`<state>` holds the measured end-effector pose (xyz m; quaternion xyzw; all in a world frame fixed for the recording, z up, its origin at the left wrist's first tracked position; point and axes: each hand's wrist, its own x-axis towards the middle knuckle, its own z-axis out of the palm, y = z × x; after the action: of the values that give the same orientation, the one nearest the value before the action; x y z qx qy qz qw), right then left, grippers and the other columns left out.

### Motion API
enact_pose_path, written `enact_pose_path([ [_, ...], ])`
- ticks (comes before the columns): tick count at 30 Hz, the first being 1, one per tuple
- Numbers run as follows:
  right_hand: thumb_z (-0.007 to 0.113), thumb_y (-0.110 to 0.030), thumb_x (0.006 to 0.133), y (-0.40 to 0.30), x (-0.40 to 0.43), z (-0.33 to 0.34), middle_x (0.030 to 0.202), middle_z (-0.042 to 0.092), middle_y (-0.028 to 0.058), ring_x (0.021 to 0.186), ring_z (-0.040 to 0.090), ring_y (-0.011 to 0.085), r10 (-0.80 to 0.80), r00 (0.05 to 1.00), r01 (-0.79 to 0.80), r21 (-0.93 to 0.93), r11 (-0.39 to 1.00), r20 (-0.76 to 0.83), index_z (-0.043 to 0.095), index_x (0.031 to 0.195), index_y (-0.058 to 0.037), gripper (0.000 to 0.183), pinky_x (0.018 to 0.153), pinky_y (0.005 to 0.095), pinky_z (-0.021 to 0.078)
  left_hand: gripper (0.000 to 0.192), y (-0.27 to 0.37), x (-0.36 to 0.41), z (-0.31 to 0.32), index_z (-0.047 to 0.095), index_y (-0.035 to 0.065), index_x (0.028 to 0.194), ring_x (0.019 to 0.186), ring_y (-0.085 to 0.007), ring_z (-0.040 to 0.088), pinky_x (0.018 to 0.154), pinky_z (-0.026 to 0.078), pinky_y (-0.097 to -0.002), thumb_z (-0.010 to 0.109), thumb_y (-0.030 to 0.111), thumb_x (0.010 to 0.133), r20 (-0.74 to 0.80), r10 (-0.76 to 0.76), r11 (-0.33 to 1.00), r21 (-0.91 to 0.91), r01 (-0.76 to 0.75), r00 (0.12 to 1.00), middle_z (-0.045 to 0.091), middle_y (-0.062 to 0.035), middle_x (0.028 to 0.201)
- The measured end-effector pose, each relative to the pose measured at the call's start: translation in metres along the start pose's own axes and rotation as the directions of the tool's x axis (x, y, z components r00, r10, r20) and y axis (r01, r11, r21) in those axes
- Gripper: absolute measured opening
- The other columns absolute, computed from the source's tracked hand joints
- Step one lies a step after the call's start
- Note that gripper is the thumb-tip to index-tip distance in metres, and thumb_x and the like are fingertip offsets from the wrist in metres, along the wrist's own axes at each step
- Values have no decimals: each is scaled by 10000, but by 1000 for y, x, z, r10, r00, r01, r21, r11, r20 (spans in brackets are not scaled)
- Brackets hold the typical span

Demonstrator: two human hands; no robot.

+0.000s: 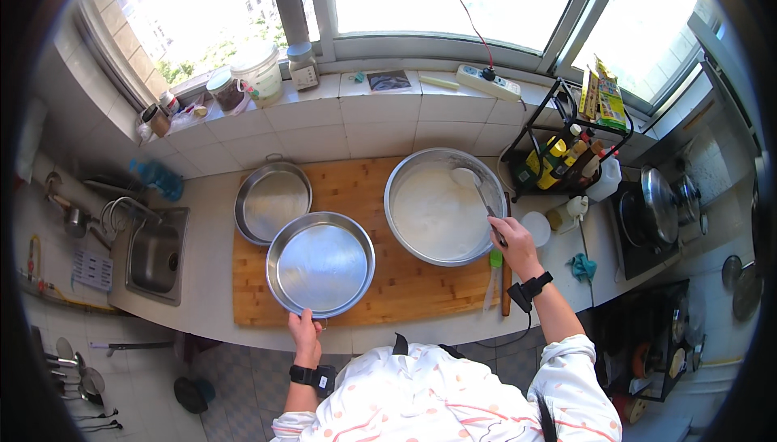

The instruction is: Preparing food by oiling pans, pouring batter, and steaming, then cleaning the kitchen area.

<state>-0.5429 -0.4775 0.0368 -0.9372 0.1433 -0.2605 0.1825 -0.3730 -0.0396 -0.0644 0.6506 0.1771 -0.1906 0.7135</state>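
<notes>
My left hand (pixel 306 336) grips the near rim of a round, shallow metal pan (pixel 325 266), which looks bare inside. Behind it, partly overlapped, is a second round metal pan (pixel 271 202) on the wooden board (pixel 388 302). In my right hand (pixel 513 241) is the handle of a ladle (pixel 466 178); its pale bowl end rests at the white mixture (pixel 434 214) inside a large metal basin (pixel 391 232). The basin stands on the board's right half. Beside its near right side lie a green-handled scraper (pixel 493 272) and a wooden rolling pin (pixel 506 290).
A steel sink (pixel 179 278) is at the left. On the right are a black rack (pixel 516 166) of bottles, a small white bowl (pixel 535 227), a teal cloth (pixel 583 268) and a stove with a lidded pot (pixel 660 205). A power strip (pixel 488 82) lies on the window ledge.
</notes>
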Motion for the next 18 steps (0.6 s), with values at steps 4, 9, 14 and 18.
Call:
enact_pose_path([
  [4, 632, 15, 765, 4, 9, 27, 865, 607, 133, 766, 607, 333, -55, 998, 55, 26, 998, 17, 616, 1075, -75, 324, 668, 376, 502, 49, 3, -7, -7, 496, 82, 947, 452, -49, 433, 388, 315, -194, 498, 117, 912, -18, -24, 1000, 14, 24, 1000, 542, 11, 732],
  [9, 629, 42, 749, -27, 18, 57, 805, 590, 113, 710, 595, 296, -67, 995, 53, 195, 979, 69, 616, 1059, -69, 330, 629, 356, 486, 57, 4, -12, -14, 496, 84, 947, 450, -49, 438, 386, 305, -188, 502, 124, 907, -21, -20, 999, 27, 20, 1000, 525, 18, 700],
  [14, 662, 22, 740, -48, -1, 52, 798, 594, 111, 699, 596, 296, -186, 977, 161, 215, 963, 101, 621, 1022, -65, 298, 625, 364, 490, 42, 2, -10, -15, 486, 87, 922, 435, -48, 418, 369, 282, -195, 506, 121, 907, -35, -20, 1000, 20, 21, 999, 505, 21, 676],
  [18, 668, -16, 765, -60, -23, 20, 829, 608, 117, 727, 608, 301, -201, 965, 159, 235, 959, 169, 630, 1024, -68, 267, 647, 364, 504, 49, 5, -11, -11, 484, 82, 919, 447, -48, 434, 379, 292, -189, 508, 124, 906, -29, -30, 999, 24, 30, 999, 524, 17, 698],
])
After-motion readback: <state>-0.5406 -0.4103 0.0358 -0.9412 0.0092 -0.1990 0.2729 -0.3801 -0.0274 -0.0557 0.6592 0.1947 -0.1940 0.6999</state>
